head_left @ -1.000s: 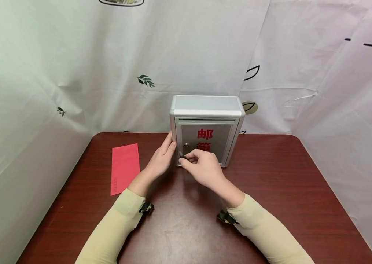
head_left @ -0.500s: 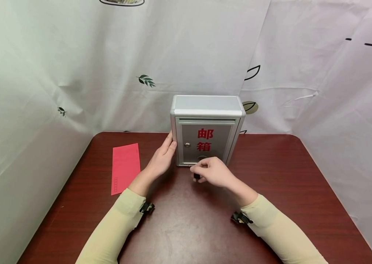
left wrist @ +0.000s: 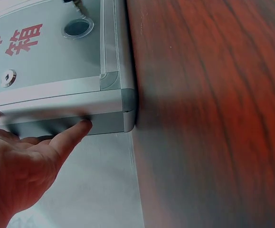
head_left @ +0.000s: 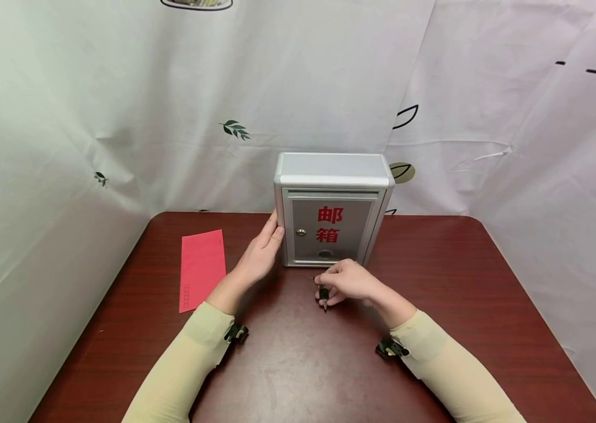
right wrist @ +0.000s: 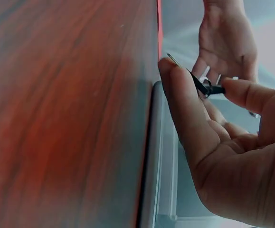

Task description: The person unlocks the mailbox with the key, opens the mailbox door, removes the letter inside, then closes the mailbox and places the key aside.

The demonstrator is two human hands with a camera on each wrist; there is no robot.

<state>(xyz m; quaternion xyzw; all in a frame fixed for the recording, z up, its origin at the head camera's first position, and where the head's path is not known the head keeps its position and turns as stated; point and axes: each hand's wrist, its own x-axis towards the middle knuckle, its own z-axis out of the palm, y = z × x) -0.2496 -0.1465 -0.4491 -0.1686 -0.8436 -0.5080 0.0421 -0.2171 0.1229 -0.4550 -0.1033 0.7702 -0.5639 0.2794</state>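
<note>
A silver metal mailbox (head_left: pixel 347 232) with red characters stands upright on the table, its front door closed. Against its left side rests my left hand (head_left: pixel 259 257), fingers extended along the panel; the left wrist view shows the thumb at the box's side edge. My right hand (head_left: pixel 349 279) pinches a small set of black-headed keys (right wrist: pixel 204 89) on a ring, in front of the mailbox's lower edge. One metal blade points down in the head view. The round lock (left wrist: pixel 8 78) on the door has no key in it.
A red envelope (head_left: pixel 202 270) lies flat on the dark wood table (head_left: pixel 298 364), left of the left forearm. White printed cloth (head_left: pixel 298 88) hangs behind the table and along both sides.
My right hand has moved from near the lock down and to the right, away from the door, and the keys have turned in its fingers. My left hand has stayed against the mailbox.
</note>
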